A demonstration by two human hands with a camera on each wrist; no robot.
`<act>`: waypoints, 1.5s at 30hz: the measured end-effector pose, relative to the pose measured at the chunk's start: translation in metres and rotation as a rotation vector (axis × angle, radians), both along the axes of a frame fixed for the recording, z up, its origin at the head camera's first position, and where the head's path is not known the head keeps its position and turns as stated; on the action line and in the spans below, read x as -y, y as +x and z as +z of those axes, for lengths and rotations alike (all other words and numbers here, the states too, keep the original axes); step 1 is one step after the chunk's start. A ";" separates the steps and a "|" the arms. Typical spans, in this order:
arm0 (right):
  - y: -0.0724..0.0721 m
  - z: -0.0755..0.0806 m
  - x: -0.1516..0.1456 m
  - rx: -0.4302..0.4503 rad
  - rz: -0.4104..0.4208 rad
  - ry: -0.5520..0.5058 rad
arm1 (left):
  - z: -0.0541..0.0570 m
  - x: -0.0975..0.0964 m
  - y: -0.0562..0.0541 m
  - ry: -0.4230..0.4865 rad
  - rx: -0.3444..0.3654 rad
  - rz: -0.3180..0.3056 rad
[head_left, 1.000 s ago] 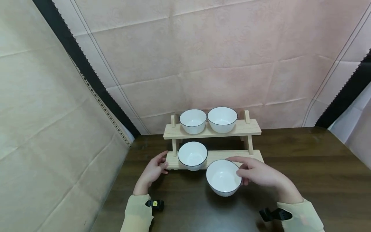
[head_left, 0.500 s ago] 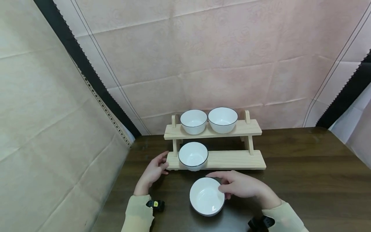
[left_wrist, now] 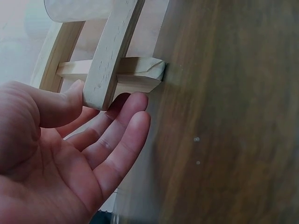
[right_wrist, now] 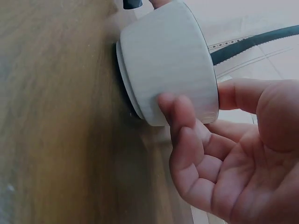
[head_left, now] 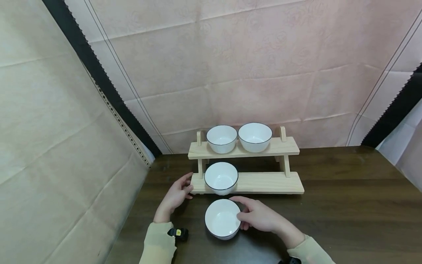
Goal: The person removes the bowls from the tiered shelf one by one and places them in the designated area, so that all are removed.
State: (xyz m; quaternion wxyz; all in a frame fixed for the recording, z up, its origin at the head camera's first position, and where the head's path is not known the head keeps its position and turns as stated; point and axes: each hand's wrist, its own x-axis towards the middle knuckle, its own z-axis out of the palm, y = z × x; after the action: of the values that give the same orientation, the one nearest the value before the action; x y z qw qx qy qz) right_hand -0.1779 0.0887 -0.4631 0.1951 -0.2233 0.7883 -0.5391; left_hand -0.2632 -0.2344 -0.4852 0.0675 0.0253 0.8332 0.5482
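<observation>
A white bowl with a dark rim [head_left: 222,220] is in front of the two-tier wooden shelf [head_left: 270,182] in the head view. My right hand [head_left: 258,217] grips its right side, thumb at the rim and fingers along the outer wall. The right wrist view shows the bowl [right_wrist: 168,60] from the side, its foot close to the tabletop; whether they touch, I cannot tell. My left hand [head_left: 174,196] holds the left end of the lower board. In the left wrist view, the thumb lies against the board's end [left_wrist: 100,88] and fingers curl behind it.
Two similar bowls, a left one [head_left: 222,140] and a right one [head_left: 255,138], stand on the upper tier. Another bowl [head_left: 221,179] sits at the left of the lower tier. Pale cloth [head_left: 250,73] hangs behind the dark wooden table [head_left: 349,205].
My right hand has carried the bowl from the lower tier's front right, leftward and toward me, then slightly farther left. My left hand has kept its place on the shelf.
</observation>
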 end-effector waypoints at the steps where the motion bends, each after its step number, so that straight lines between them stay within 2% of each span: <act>1: 0.000 0.000 0.000 0.003 -0.003 0.005 | 0.000 0.000 0.000 -0.001 0.000 0.000; 10: 0.004 0.006 0.000 0.033 0.021 0.062 | 0.001 0.000 0.001 -0.011 -0.009 -0.001; 22: 0.001 0.007 -0.004 0.079 0.064 0.072 | 0.000 0.001 0.001 0.017 -0.006 -0.015; 35: 0.001 0.008 -0.005 0.077 0.078 0.076 | 0.000 0.001 0.002 0.014 -0.018 -0.014; 45: -0.002 0.007 -0.009 0.027 0.109 0.128 | 0.001 0.001 0.002 0.010 -0.018 -0.018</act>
State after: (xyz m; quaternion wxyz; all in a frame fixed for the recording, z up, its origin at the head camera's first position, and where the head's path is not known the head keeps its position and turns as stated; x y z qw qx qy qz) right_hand -0.1798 0.0978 -0.4556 0.2487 -0.2459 0.8050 -0.4792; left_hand -0.2616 -0.2358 -0.4844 0.0648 0.0382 0.8309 0.5513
